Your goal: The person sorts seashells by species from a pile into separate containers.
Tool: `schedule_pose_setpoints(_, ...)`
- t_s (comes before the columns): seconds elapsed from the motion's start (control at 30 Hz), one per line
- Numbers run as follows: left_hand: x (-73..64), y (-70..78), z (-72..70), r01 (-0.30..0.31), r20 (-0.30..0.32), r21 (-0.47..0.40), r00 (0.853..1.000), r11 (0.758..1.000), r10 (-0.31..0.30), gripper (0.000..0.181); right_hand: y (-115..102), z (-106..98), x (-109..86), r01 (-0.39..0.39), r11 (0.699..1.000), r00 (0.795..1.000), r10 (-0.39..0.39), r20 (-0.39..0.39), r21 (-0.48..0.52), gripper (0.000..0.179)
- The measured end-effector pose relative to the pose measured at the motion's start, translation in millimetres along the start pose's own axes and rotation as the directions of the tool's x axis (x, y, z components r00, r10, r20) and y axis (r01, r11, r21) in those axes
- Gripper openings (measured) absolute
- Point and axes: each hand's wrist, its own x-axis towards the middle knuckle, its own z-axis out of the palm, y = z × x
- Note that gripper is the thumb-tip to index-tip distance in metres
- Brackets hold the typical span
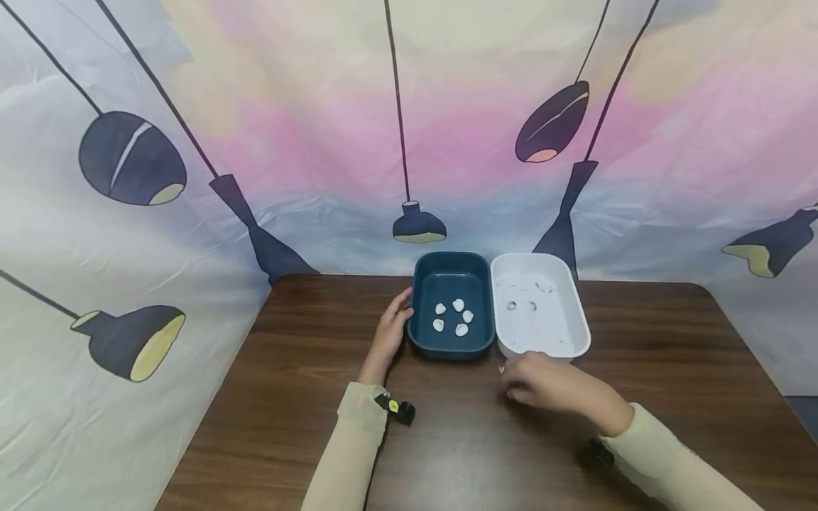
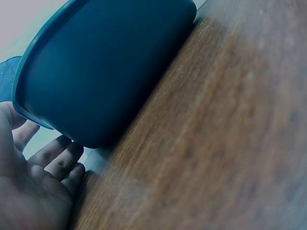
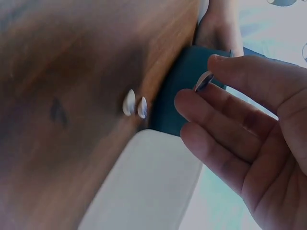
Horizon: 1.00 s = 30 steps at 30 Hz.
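A dark teal tray (image 1: 450,348) holds several small white seashells (image 1: 461,330). My left hand (image 1: 391,328) rests against its left side, the fingers (image 2: 50,152) loosely bent at the tray's wall and rim. My right hand (image 1: 552,383) is in front of the white tray (image 1: 578,341). In the right wrist view, it pinches a small seashell (image 3: 204,81) between thumb and fingertips. Beyond that hand, two more shells (image 3: 129,103) lie on the wooden table close to the trays; the head view does not show them, with the hand over that area.
The two trays stand side by side at the table's (image 1: 307,333) back edge. Two small shells (image 1: 531,306) and some tiny bits lie in the white tray. A cloth backdrop (image 1: 307,128) printed with hanging lamps rises behind the table.
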Motion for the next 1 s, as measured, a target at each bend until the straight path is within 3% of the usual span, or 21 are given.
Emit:
schedule_pose_setpoints(0.17, 3.2, -4.3, -0.6, -0.028, -0.003, 0.013, 1.000, 1.000, 0.028, 0.051, 1.0, -11.5, 0.2, 0.020, 1.000, 1.000, -0.020, -0.008, -0.014, 0.013)
schedule_pose_setpoints(0.37, 1.3, -5.2, -1.1, -0.034, 0.002, 0.003, 0.999, 0.999, 0.034, 0.050, 3.3, -23.1, 0.2, 0.020, 0.999, 0.999, -0.019, -0.039, 0.038, 0.012)
schedule_pose_setpoints(0.53, -0.4, -4.9, -0.5, -0.038, 0.009, -0.012, 0.999, 0.999, 0.038, 0.050, 15.6, -31.3, -1.8, 0.021, 0.995, 0.997, -0.014, -0.071, 0.098, 0.015)
schedule_pose_setpoints(0.7, 0.9, -5.1, -0.5, -0.044, 0.007, 0.007, 0.999, 0.999, 0.044, 0.050, 30.1, -40.6, -2.8, 0.025, 0.996, 0.992, -0.014, -0.125, 0.082, 0.017)
schedule_pose_setpoints(1.0, 1.0, -5.1, -0.5, -0.042, 0.007, 0.001, 0.999, 0.999, 0.042, 0.050, 53.9, -49.9, -0.5, -0.071, 0.996, 0.988, 0.077, -0.131, 0.050, 0.014)
